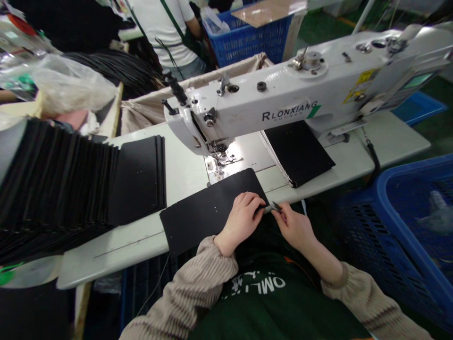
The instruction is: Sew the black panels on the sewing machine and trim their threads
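Observation:
A flat black panel (198,212) lies at the front edge of the sewing table, partly overhanging it. My left hand (244,215) grips the panel's right edge, thumb and fingers pinched near the corner. Just to the right, my right hand (292,224) is closed around small thread snippers (277,207), their dark blades pointing at that corner. Behind the panel stands a white sewing machine (247,108), its needle area lit. A stack of black panels with pale edges (297,151) rests under the machine's arm.
Many black panels (60,174) stand packed on the left, with a few leaning ones (138,174) beside them. A blue crate (382,189) is at my right; another blue crate (251,38) stands behind. A person in a white shirt (166,28) is across the table.

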Demonstrator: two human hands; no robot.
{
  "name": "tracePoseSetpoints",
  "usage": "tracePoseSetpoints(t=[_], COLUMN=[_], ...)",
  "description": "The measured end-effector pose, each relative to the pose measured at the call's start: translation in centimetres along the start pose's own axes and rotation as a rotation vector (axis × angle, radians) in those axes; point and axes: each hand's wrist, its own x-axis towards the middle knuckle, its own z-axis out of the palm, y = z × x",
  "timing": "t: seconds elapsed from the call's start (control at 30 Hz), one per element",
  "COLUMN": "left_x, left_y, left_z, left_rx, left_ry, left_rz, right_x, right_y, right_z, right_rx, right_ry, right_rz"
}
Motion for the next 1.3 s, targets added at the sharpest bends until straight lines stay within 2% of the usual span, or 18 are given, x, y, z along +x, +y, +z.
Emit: tracePoseSetpoints(t=[0.13,0.3,0.43,0.67,1.3], left_x=[0.5,0.9,1.0,1.3,1.3], left_y=[0.4,0.5,0.4,0.5,0.9], left_z=[0.7,1.4,1.2,0.9,1.1], left_rx=[0.056,0.056,0.03,0.044,0.121], left_ry=[-0.002,0.015,0.007,-0.03,-0.051], left_rz=[-0.013,-0.006,-0.008,-0.018,-0.025], right_x=[0.0,-0.3,-0.3,0.0,0.6], right_y=[0.1,0.3,-0.1,-0.5,-1.0], right_z=[-0.3,-0.9,-1.3,-1.4,-1.6], right_rx=[0.104,-0.027,-0.12,-0.13,-0.171], right_ry=[0.022,-0.003,-0.026,-0.054,-0.089], right_rz=[0.042,-0.015,-0.074,-0.105,-0.099])
